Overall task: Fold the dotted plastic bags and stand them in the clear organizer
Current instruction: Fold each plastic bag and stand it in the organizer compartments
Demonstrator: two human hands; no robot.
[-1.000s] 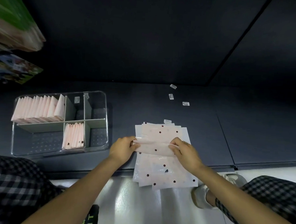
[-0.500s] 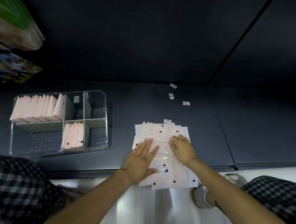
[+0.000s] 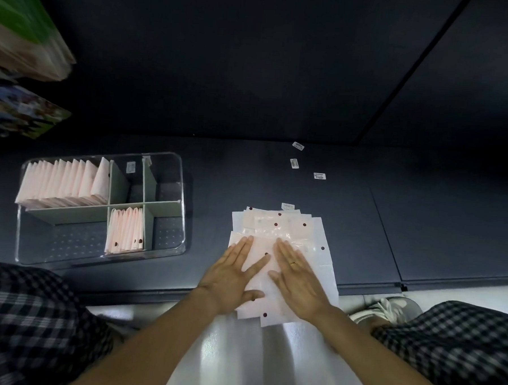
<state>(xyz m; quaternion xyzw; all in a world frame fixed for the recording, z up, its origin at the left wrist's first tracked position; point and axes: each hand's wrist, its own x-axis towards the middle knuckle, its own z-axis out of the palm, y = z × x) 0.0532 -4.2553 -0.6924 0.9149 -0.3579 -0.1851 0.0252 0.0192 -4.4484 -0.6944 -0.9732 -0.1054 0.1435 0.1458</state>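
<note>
While the dark desk (image 3: 277,178) is carrying everything in view, the clear organizer (image 3: 181,206) is sitting on it at about 9 o'clock from the hands, well apart from them. Its far-left compartment is holding a long row of folded bags (image 3: 62,182) standing on edge, and a shorter row of folded bags (image 3: 125,229) is standing in the near middle compartment; the other compartments are showing only grey dividers and a dotted floor.

The stack of dotted plastic bags (image 3: 277,223) is lying flat at the desk's near edge, with its near end overhanging toward the pale floor (image 3: 238,353). Both hands are pressing flat on the top bag, fingers straight and pointing to 12 o'clock, gripping nothing. The left hand (image 3: 230,279) is covering the left half, thumb spread toward 3 o'clock. The right hand (image 3: 298,280) is lying just beside it on the right half, wearing a ring (image 3: 293,263).

Three small white labels (image 3: 295,163) are lying on the desk at 12 o'clock from the stack, and a fourth label (image 3: 288,206) is touching the stack's far edge.
</note>
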